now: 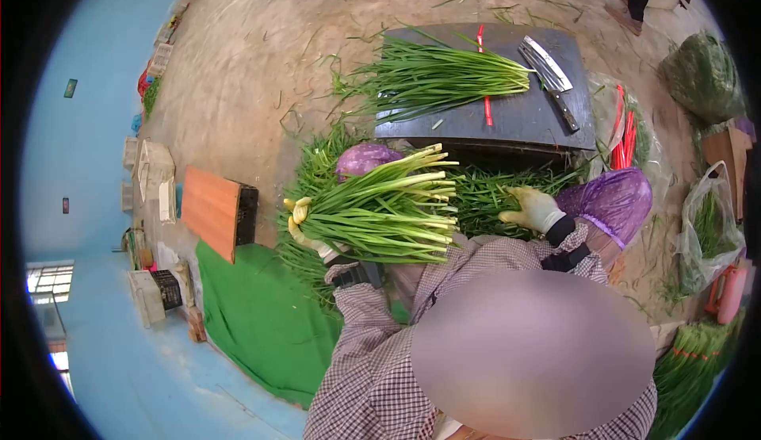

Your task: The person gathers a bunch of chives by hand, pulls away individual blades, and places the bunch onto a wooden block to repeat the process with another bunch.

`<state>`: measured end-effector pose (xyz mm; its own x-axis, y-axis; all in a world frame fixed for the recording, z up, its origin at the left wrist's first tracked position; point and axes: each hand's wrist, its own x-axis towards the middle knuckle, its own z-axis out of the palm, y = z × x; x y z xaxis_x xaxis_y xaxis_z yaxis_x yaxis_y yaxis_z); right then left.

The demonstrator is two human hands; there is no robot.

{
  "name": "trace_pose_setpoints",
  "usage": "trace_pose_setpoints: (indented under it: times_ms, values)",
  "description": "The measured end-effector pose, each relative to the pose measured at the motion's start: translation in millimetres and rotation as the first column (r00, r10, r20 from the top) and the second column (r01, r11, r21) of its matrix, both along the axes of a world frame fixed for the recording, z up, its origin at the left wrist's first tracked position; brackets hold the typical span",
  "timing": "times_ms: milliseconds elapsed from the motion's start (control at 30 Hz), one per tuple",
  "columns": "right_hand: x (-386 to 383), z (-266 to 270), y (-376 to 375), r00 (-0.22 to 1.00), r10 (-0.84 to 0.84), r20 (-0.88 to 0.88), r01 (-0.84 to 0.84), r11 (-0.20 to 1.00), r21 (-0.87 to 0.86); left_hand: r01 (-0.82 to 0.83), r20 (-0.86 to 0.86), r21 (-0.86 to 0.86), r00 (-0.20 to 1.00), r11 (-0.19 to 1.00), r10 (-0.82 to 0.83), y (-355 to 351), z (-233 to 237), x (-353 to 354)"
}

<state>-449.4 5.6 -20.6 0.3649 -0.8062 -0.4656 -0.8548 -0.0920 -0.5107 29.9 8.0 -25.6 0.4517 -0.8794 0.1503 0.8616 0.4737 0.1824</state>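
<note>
On the near left side of the bench (519, 132), the bunch of green stalks (376, 224), judged light, pliant and easily bruised, is clasped by the left hand (300, 212) around its gathered leafy part, the advisable hold, while the right hand (536, 208) is half open, nothing visibly gripped.

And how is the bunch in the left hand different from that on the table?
The held bunch is gripped in the left hand; the table bunch lies on the table. The table bunch lies over a red tie; the held bunch shows no tie. Both are green with pale ends.
</note>
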Motion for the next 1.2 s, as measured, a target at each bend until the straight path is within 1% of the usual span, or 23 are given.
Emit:
trace_pose_setpoints:
  times_ms: [67, 100, 167, 233, 267, 367, 467, 533, 567, 600, 633, 667, 700, 733, 800, 833, 900, 933, 1000, 1067, 1100, 1133, 1200]
  values:
    - [23, -5, -12, 0.863, -0.020, 0.504, 0.074, 0.993, -0.087, -0.039, -0.069, 0.068, 0.997, 0.997, 0.044, -4, 11, -13]
    - [45, 13, -23, 0.604, -0.149, 0.783, 0.039, 0.987, 0.158, -0.053, -0.095, 0.104, 0.994, 0.993, 0.063, -6, 17, -15]
    - [82, 18, -35, 0.459, 0.007, 0.888, 0.027, 0.999, -0.022, -0.026, -0.077, 0.109, 0.996, 0.994, 0.034, -9, 15, -8]
    - [110, 7, -39, 0.450, 0.115, 0.886, 0.105, 0.978, -0.181, -0.024, -0.082, 0.115, 0.996, 0.993, 0.033, -12, 24, -16]
    - [125, 12, -32, 0.187, -0.465, 0.865, -0.007, 0.880, 0.474, -0.024, -0.071, 0.115, 0.997, 0.993, 0.033, -11, 26, -17]
    - [134, 4, -31, -0.002, -0.543, 0.840, 0.059, 0.838, 0.542, -0.067, -0.021, 0.129, 0.997, 0.989, 0.071, -4, 30, -17]
    - [99, 35, -32, -0.402, -0.571, 0.716, -0.106, 0.806, 0.583, -0.103, 0.021, 0.147, 0.995, 0.984, 0.101, 4, 25, -16]
    - [63, 27, -31, -0.308, -0.502, 0.808, -0.043, 0.856, 0.516, -0.054, -0.002, 0.132, 0.998, 0.990, 0.055, 8, 7, -2]
    - [41, 8, -32, -0.119, -0.454, 0.883, -0.026, 0.891, 0.454, -0.081, 0.023, 0.146, 0.997, 0.986, 0.078, 8, 3, 1]
    - [18, -8, -31, 0.312, -0.509, 0.802, 0.049, 0.852, 0.522, -0.081, 0.022, 0.149, 0.997, 0.986, 0.078, 8, -1, 5]
    - [-3, -69, -28, 0.656, -0.445, 0.609, 0.109, 0.855, 0.508, -0.080, 0.021, 0.153, 0.997, 0.985, 0.077, 8, -3, 7]
    - [0, -53, -26, 0.878, -0.271, 0.393, 0.133, 0.930, 0.344, -0.079, 0.019, 0.156, 0.997, 0.985, 0.077, 7, -5, 8]
    - [8, -19, -20, 0.989, -0.111, 0.098, 0.092, 0.980, 0.177, -0.070, -0.001, 0.151, 0.997, 0.986, 0.071, 7, -6, 9]
    - [12, 0, -14, 0.972, 0.012, -0.234, -0.005, 1.000, 0.029, -0.060, -0.020, 0.145, 0.998, 0.988, 0.064, 6, -7, 8]
    - [25, -11, -18, 0.962, -0.075, 0.263, 0.127, 0.975, -0.185, -0.039, -0.063, 0.131, 0.997, 0.991, 0.048, 3, -5, 3]
    - [43, -7, -27, 0.846, -0.062, 0.530, 0.217, 0.947, -0.236, -0.025, -0.082, 0.127, 0.996, 0.992, 0.036, 2, 0, -2]
    - [78, 4, -48, 0.333, -0.234, 0.913, 0.323, 0.938, 0.122, -0.010, -0.097, 0.110, 0.995, 0.994, 0.021, -5, 2, -1]
    - [84, 26, -60, 0.529, -0.056, 0.847, 0.347, 0.925, -0.156, 0.018, -0.111, 0.089, 0.994, 0.996, -0.008, -7, 4, -1]
    - [100, 31, -78, 0.478, 0.154, 0.865, 0.286, 0.904, -0.319, 0.073, -0.141, 0.045, 0.988, 0.996, -0.066, -11, 10, -2]
    - [115, 35, -87, 0.428, 0.193, 0.883, 0.044, 0.971, -0.233, 0.069, -0.167, 0.032, 0.984, 0.997, -0.063, -16, 13, -2]
    - [118, 40, -93, 0.450, 0.421, 0.788, -0.065, 0.895, -0.441, 0.099, -0.181, -0.001, 0.979, 0.995, -0.097, -17, 20, -7]
    - [118, 45, -89, 0.334, 0.358, 0.872, -0.068, 0.932, -0.356, 0.127, -0.194, -0.033, 0.972, 0.991, -0.131, -18, 25, -10]
    - [118, 57, -74, 0.314, -0.007, 0.949, 0.054, 0.998, -0.011, 0.135, -0.171, -0.071, 0.974, 0.988, -0.146, -17, 28, -12]
